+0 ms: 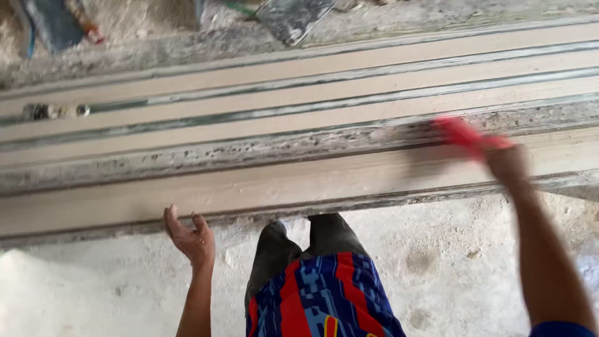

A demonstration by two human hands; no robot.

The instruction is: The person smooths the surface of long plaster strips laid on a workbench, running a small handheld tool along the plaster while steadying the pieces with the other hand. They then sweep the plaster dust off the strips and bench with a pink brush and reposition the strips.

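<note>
**Planks on a dusty floor**

The floor [449, 268] is pale, rough and powdery, marked with shallow dents. A heap of fine light sand [37, 293] sits at its lower left. Long beige planks [299, 100] lie side by side across it, running slightly uphill to the right, their edges crusted with grey mortar. The nearest plank [249, 187] is widest. Small dark bits [53, 111] rest on a far plank at left.

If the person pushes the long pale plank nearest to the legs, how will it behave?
The nearest plank is long with flat faces, so it probably slides instead of rolling. Its length suggests weight. The right hand holds a blurred red tool over it.
</note>
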